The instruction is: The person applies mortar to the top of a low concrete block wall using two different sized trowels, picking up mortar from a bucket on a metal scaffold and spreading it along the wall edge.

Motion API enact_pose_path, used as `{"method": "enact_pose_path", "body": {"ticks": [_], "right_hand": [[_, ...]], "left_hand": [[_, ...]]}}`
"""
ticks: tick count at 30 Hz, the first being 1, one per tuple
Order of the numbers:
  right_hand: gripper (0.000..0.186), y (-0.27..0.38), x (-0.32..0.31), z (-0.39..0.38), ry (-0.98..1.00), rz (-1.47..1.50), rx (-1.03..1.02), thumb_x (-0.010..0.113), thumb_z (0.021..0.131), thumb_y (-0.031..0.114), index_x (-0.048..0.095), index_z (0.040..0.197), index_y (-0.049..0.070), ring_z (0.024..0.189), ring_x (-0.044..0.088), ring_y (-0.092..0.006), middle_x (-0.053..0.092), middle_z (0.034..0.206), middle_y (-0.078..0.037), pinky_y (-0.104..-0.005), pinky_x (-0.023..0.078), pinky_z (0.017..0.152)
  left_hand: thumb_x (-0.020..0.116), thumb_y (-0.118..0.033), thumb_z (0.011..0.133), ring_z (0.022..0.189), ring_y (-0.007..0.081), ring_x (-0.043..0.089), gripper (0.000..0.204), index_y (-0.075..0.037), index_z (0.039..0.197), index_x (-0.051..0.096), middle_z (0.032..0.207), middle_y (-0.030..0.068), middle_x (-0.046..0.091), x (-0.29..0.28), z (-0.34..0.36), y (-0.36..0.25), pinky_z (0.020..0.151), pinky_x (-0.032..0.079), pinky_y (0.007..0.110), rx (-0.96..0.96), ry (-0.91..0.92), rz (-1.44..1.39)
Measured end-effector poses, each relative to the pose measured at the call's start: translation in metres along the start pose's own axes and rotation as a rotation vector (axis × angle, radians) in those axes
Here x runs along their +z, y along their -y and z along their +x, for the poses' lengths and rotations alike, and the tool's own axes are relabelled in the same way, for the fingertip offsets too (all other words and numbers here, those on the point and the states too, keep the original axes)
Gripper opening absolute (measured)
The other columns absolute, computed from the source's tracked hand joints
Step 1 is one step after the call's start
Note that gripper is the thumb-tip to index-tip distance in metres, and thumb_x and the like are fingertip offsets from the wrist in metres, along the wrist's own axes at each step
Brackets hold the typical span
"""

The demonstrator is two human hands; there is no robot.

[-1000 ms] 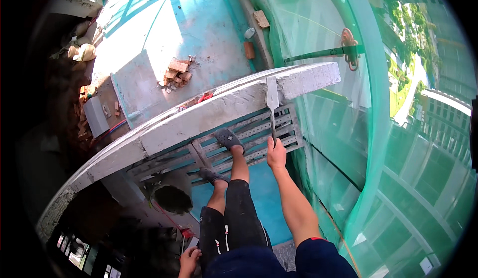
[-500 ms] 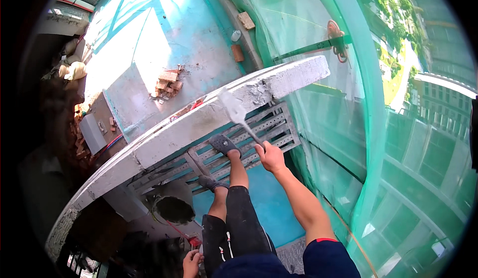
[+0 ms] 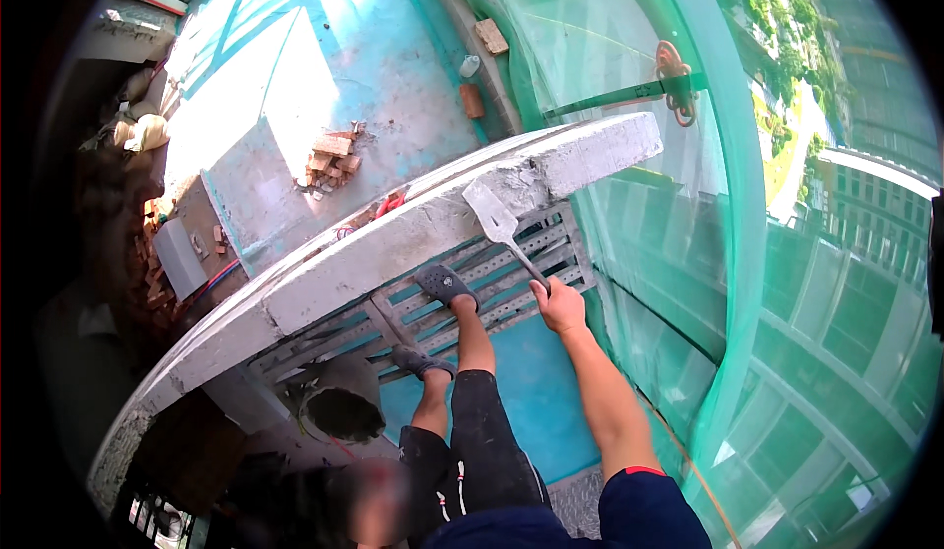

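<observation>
My right hand (image 3: 560, 305) is closed round the handle of a trowel (image 3: 494, 217), whose flat grey blade is coated in pale mortar. The blade's tip lies over the side of a rough whitish wall (image 3: 393, 244), near a chipped patch; I cannot tell if it touches. At the lower edge, beside my dark shorts, my left hand (image 3: 374, 515) is smeared, and its fingers cannot be made out. A bucket (image 3: 339, 413) with dark grey contents stands left of my feet.
I stand in dark clogs (image 3: 442, 284) on a slatted metal platform (image 3: 565, 244) against the wall. Green netting (image 3: 649, 254) hangs at the right. Beyond the wall lie a brick pile (image 3: 329, 163), loose bricks (image 3: 491, 37) and sacks (image 3: 147, 133).
My right hand and the trowel have shifted a little to the right and the hand has come slightly nearer my feet. The left hand has risen slightly and become smeared.
</observation>
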State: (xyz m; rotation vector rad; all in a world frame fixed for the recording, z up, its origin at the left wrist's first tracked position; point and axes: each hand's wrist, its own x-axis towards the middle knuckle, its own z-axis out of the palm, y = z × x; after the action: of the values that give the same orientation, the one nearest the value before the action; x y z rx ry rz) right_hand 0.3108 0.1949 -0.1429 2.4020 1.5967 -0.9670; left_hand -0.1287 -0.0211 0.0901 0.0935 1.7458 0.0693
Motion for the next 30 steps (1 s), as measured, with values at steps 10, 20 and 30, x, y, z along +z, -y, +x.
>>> {"method": "enact_pose_path", "body": {"ticks": [10, 20, 30], "right_hand": [[0.048, -0.009, -0.02, 0.008, -0.042, 0.039, 0.127, 0.047, 0.091, 0.052, 0.051, 0.077, 0.006, 0.066, 0.06, -0.0442, 0.061, 0.067, -0.022, -0.0534, 0.045, 0.058], [0.053, -0.022, -0.034, 0.023, 0.072, -0.068, 0.059, 0.044, 0.09, 0.057, 0.053, 0.08, 0.006, 0.071, 0.061, -0.0426, 0.062, 0.07, -0.022, -0.0526, 0.046, 0.063], [0.05, -0.056, -0.081, 0.063, -0.469, 1.057, 0.396, 0.038, 0.094, 0.059, 0.043, 0.072, 0.014, 0.042, 0.033, -0.0073, 0.033, 0.052, 0.004, -0.0257, 0.027, 0.038]], "left_hand": [[0.059, -0.018, 0.09, 0.074, 0.0088, 0.059, 0.026, -0.002, 0.111, 0.06, 0.089, 0.0056, 0.066, 0.004, -0.004, -0.005, 0.063, 0.046, 0.02, -0.046, -0.005, -0.078], [0.059, -0.017, 0.091, 0.079, 0.0117, 0.061, 0.026, -0.001, 0.111, 0.059, 0.095, 0.0079, 0.066, 0.008, 0.006, -0.011, 0.069, 0.049, 0.023, -0.023, 0.031, 0.002], [0.06, -0.022, 0.09, 0.081, 0.0127, 0.062, 0.03, -0.002, 0.112, 0.059, 0.098, 0.0075, 0.067, 0.019, 0.01, 0.001, 0.07, 0.048, 0.023, 0.004, 0.009, -0.044]]}}
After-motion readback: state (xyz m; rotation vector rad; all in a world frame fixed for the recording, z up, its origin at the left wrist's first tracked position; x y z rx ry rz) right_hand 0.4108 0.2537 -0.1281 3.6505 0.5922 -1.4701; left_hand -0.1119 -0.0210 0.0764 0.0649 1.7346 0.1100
